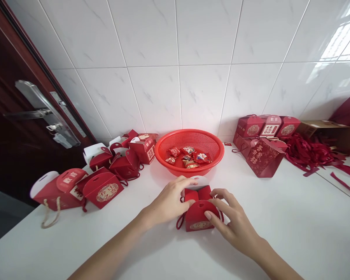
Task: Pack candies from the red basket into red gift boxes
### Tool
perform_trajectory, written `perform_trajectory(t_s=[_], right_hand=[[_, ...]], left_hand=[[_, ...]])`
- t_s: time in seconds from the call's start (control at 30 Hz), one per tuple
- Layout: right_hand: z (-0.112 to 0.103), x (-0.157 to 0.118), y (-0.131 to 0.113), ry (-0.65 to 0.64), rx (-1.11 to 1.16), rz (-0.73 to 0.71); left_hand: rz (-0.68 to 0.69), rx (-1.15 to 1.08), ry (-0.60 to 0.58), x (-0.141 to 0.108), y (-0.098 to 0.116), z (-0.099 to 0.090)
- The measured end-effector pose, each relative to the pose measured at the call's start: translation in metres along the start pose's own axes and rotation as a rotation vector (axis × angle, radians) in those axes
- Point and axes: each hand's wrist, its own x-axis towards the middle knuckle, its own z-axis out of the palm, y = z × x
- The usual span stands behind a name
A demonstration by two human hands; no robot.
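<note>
A small red candy box (200,219) stands upright on the white tabletop in front of me. It has a gold round print, rounded slotted panels and a red cord loop at each side. Its top is partly open, with red inner flaps folded across. My left hand (172,198) grips its left side, thumb near the front panel and fingers reaching to the rear panel. My right hand (231,216) holds the right side, thumb on the front panel and fingers at the right edge. Just behind the box sits a red plastic basket (189,170) holding several wrapped candies (202,157).
Several red boxes (103,190) stand at the left, some with open tops. More boxes (261,155) are stacked at the right, beside a heap of dark red ribbons (307,151) and a cardboard box (326,126). A tiled wall (204,89) closes off the back; a door (20,128) is at the left.
</note>
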Motion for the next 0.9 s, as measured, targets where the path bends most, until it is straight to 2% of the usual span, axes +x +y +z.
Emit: perform_trajectory(t_s=[0.9], right_hand=[[0.0000, -0.0012, -0.0011, -0.005, -0.005, 0.018]], left_hand=[[0.037, 0.040, 0.018, -0.0016, 0.0031, -0.0020]])
